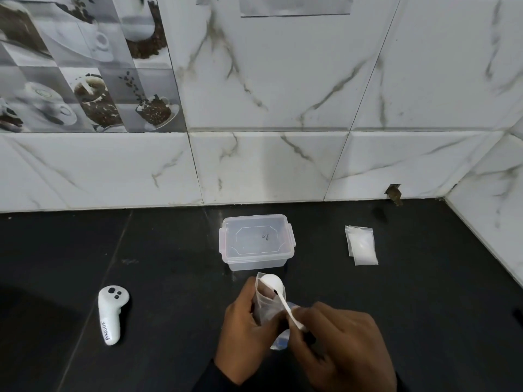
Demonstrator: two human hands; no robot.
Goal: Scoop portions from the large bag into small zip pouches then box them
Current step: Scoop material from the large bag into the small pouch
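We are curling our left hand round a small zip pouch, holding it upright with its mouth open. Our right hand is pinching the handle of a white spoon between thumb and fingertips, and the bowl, heaped with white powder, is hovering right at the pouch's mouth. A scrap of clear plastic with a bluish tint is peeking out beneath both hands (we cannot tell what it belongs to).

Everything is sitting on a black, matte counter, with a faint seam running diagonally across its left part. Just beyond the pouch, a clear box is standing with its lid on and a small dark scribble showing on top. Off to the right, well apart from it, filled pouches of white powder are lying flat in a loose overlap. Over on the left, a white controller is lying with its buttons facing up.

Behind the counter, a wall of white marble-look tiles with grey veins is rising and turning a corner at the right. Printed coffee tiles are covering its upper left, and a small ragged hole is showing where wall and counter are meeting.
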